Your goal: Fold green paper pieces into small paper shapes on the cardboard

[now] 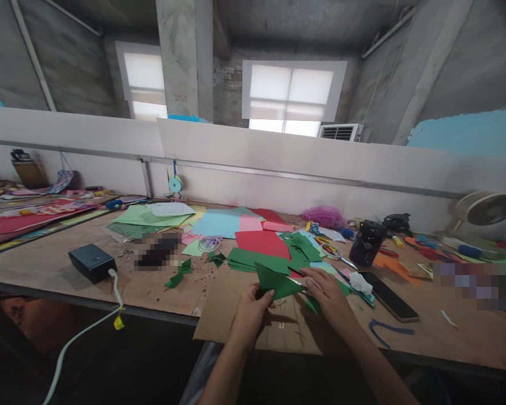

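A piece of dark green paper [275, 283], folded or cut to a point at its upper left, is held above a brown cardboard sheet [219, 298]. My left hand [253, 310] pinches its lower left edge, thumb on top. At its right end, my right hand [325, 292] has its fingers closed on the paper; a thin shiny strip shows there, too small to make out. Just behind lies a stack of green paper strips [253, 260]. Small folded green pieces [301, 247] are heaped to its right, and loose green scraps [181, 273] lie to the left.
Red paper [259, 243] and light blue paper [219, 222] lie farther back. On the right are a dark cup [366, 244], a phone [390, 297], a blue strip [390, 327] and a fan [484, 209]. A black box [91, 262] with a white cable stands left.
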### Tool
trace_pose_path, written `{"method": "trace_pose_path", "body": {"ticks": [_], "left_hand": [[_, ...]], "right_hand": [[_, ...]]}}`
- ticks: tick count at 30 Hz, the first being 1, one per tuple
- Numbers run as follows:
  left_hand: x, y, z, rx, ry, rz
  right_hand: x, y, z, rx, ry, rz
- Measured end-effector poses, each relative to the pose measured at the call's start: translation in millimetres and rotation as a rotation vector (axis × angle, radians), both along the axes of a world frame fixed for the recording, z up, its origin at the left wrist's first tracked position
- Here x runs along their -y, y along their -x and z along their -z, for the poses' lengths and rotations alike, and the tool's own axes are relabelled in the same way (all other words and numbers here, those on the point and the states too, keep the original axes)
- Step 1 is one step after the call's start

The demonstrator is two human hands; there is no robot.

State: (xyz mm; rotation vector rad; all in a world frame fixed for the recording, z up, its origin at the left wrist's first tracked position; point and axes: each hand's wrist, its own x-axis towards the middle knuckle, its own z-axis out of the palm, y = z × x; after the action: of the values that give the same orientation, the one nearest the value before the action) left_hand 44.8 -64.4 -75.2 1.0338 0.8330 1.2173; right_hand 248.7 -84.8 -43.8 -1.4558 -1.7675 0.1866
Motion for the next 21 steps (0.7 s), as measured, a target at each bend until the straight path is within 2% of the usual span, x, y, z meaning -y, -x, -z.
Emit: {"method": "trace_pose_path", "body": {"ticks": [4,8,12,14,19,21], "left_hand": [[0,1,-0.4,-0.047,-0.057,-0.019],[3,1,-3.1,-0.036,-0.078,-0.005],[2,2,-2.5,-0.074,-0.153,-0.067],[0,3,-0.9,-0.039,-0.15,-0.04],[-4,7,-2.0,0.179,0.077,0.017],[-4,6,-4.8,0.177,0.119,0.023]], "right_hand": [[16,19,-18.5,-0.157,-0.046,-0.03],[25,43,-24.6,-0.224,-0.007,-0.141],[21,57,-18.8,-0.287,-0.011,-0.211],[19,57,-13.4,-0.333,-0.009,-0.196],[17,49,4.1,-0.446,0.002,-0.196],[18,46,10.1,-0.457,0.011,-0.22]]}}
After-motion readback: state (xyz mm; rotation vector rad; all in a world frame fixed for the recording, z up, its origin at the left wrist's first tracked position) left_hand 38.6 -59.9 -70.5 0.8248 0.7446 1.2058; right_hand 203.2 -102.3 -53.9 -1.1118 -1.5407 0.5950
